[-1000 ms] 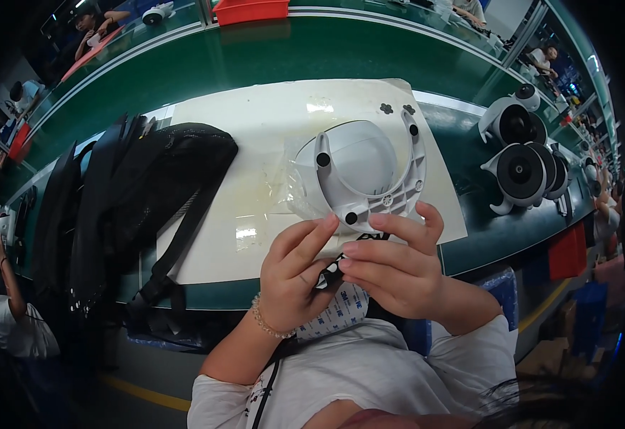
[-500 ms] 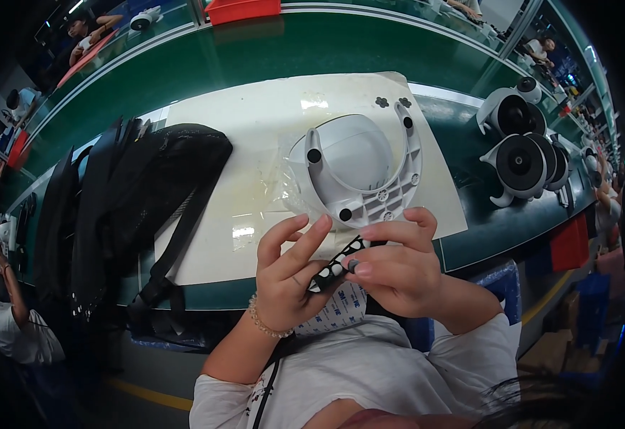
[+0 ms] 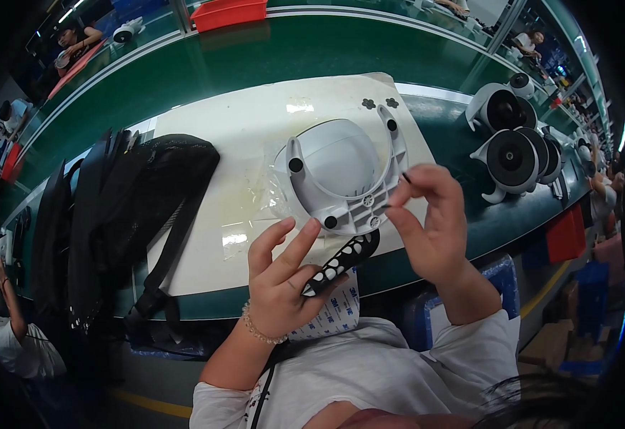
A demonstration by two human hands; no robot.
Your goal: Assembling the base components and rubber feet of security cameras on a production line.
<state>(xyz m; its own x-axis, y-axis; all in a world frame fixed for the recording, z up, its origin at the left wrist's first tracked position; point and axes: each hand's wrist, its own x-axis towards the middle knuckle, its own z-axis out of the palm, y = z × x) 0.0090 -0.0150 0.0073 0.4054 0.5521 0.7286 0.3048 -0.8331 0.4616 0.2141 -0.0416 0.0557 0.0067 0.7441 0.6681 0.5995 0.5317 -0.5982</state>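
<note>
My left hand (image 3: pixel 280 282) grips a black strip (image 3: pixel 344 261) with a row of white oval spots along it, held tilted with its far end near the white plastic part. A white sheet with blue print (image 3: pixel 337 311) hangs below that hand. My right hand (image 3: pixel 434 222) is raised at the right of the white part, thumb and forefinger apart, with a small black pad (image 3: pixel 407 177) at the forefinger's tip. The white plastic part (image 3: pixel 337 161), a dome with a ribbed, curved frame, lies on clear plastic wrap. Round black pads (image 3: pixel 296 165) sit on several of its ends.
A pale sheet (image 3: pixel 255 136) covers the green bench. Black fabric items with straps (image 3: pixel 141 193) are piled left. Two small flower-shaped black pieces (image 3: pixel 369 104) lie beyond the part. White-and-black round devices (image 3: pixel 510 154) stand right. A red bin (image 3: pixel 228 13) is at the back.
My right hand has left the black strip and moved up and right with the small black pad. My left hand keeps its grip on the strip. The whole view has shifted slightly.
</note>
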